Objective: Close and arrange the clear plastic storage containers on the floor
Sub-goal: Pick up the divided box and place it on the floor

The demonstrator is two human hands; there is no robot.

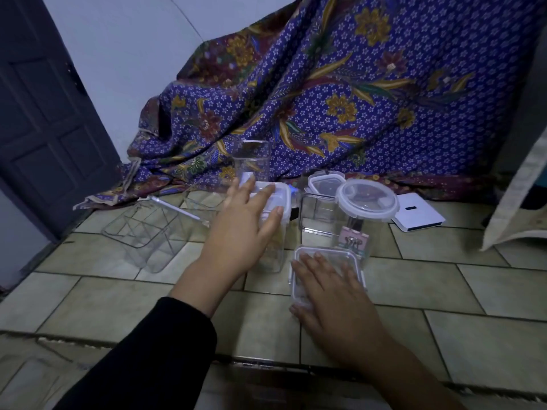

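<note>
**Figure.** Seating two lids on the tiled floor (444, 285). We see the left hand (245, 232) laid flat on the white-rimmed lid (282, 193) of the tall container (273, 255), which stands at centre. Its fingers (265, 195) are straight and spread, grasping nothing. The right hand (331, 291) lies palm-down on the small square container (353, 261), nearer to us and just right of the tall one, with the fingers likewise extended and released (the thumb sits at the near-left corner, and we cannot tell whether it hooks the rim).

To the right and farther off stands a round-lidded jar (367, 199). Between it and the tall container is an open container (315, 213). A lidless tall box (251, 158) stands far back against the patterned cloth (355, 84), and a divided tray (139, 232) lies tilted at the left.

We judge the step in hand to be pressing both lids home. To do it well, we press straight down with even weight and check that each rim sits flush all round. We then fold the side latches down in opposite pairs. An off-centre push on the tall container could tip it toward the open container beside it. The lidless pieces are not yet closed.
</note>
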